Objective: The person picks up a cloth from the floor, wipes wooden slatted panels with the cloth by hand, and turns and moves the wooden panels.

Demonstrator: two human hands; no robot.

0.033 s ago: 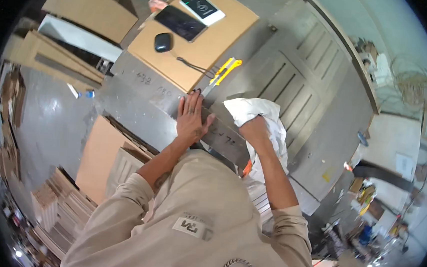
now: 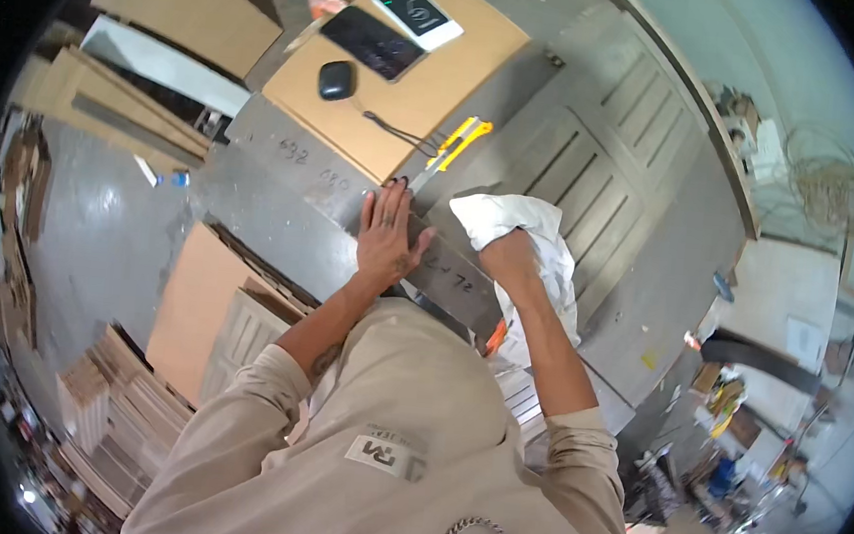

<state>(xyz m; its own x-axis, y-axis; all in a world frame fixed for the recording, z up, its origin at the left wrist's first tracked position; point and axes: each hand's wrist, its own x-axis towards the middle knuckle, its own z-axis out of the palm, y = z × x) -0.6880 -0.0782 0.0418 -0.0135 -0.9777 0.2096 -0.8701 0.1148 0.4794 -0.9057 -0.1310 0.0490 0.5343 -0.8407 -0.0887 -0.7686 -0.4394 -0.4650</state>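
My left hand (image 2: 386, 236) lies flat on the near edge of a grey panelled door (image 2: 641, 219), fingers stretched out and thumb apart. Just beyond its fingertips lies a yellow utility knife (image 2: 462, 141) with its blade showing toward me. My right hand (image 2: 510, 261) is closed on a bunched white cloth (image 2: 531, 215), pressed to the door's surface on the right; folds of the cloth hide most of the fingertips. Part of the cloth hangs over the near edge by my body. Handwritten marks show on the door edge between my hands.
A brown cardboard sheet (image 2: 398, 129) lies on the far left, bearing a dark phone (image 2: 372, 42), a white device with a lit screen (image 2: 419, 15) and a black rounded case (image 2: 337, 80). Boards (image 2: 181, 12) lean at the left; stacked panels (image 2: 126, 394) stand lower left. Clutter covers the right-hand floor.
The view has shifted slightly, so the far things appear a little farther right. Both hands keep their places, the right one with the cloth.
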